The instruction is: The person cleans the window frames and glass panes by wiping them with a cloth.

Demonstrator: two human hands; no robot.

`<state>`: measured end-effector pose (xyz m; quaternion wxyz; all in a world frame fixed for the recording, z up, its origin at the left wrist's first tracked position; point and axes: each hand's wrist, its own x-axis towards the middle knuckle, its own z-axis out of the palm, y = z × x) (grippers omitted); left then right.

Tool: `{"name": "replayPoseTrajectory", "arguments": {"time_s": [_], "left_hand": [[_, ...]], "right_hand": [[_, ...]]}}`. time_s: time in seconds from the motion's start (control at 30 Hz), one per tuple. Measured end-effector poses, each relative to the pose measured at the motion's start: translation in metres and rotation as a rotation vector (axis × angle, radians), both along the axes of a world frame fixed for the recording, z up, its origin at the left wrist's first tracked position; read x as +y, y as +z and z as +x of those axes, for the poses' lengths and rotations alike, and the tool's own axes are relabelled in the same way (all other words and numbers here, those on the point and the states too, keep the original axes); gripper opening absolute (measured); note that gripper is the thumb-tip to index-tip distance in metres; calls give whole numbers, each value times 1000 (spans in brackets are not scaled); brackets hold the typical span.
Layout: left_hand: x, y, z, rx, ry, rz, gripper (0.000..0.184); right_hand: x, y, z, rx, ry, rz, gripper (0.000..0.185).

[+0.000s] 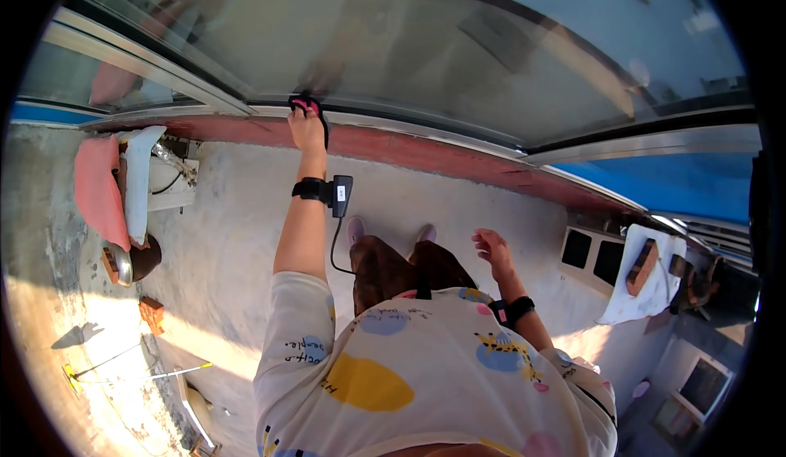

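Note:
My left hand (308, 131) is stretched forward, its fingers closed on a black and pink cloth (304, 102). The cloth touches the lower edge of a large window pane (393, 64), by the pale metal frame (385, 123). Part of it hangs down beside my wrist. Lower and to the right, my right hand (494, 251) is held in the air near my thigh, fingers loosely bent and apart, with nothing in them. A black strap with a small box (341, 196) and a cable is on my left forearm.
Below the window runs a red ledge (426, 156). At left, a pink cover (100, 183) lies over stacked items, with a brick (151, 315) and a yellow-ended pole (164, 373) on the concrete floor. A white sheet (641, 273) bearing a brick is at right.

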<state>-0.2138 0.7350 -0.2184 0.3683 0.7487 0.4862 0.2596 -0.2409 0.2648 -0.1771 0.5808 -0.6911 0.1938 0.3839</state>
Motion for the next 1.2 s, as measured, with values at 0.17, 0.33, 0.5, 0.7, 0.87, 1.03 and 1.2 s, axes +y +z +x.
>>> {"name": "replayPoseTrajectory", "arguments": {"time_s": [0.17,0.33,0.5,0.7,0.87,1.03,1.2], "left_hand": [[12,-8,3,-79,-6,-121,38],[-27,12,4,-90,-51,-177,38],[21,11,1,-131,53,-304,38],[-75,18,14,-3,-117,-52,37],[-38,24,20,123,37,-38,38],[-2,25,9,174,72,32,35],[-104,35,24,141,-162,61,33]], "right_hand": [[-2,-5,-2,11,60,5,28],[-2,-16,-2,20,14,-23,28],[-6,-8,-1,14,18,3,26],[-17,-18,-3,26,-53,-1,24],[-14,-13,6,-31,-23,-4,25],[-27,-15,0,-7,-96,14,24],[-43,-32,-8,96,-112,33,24]]}}
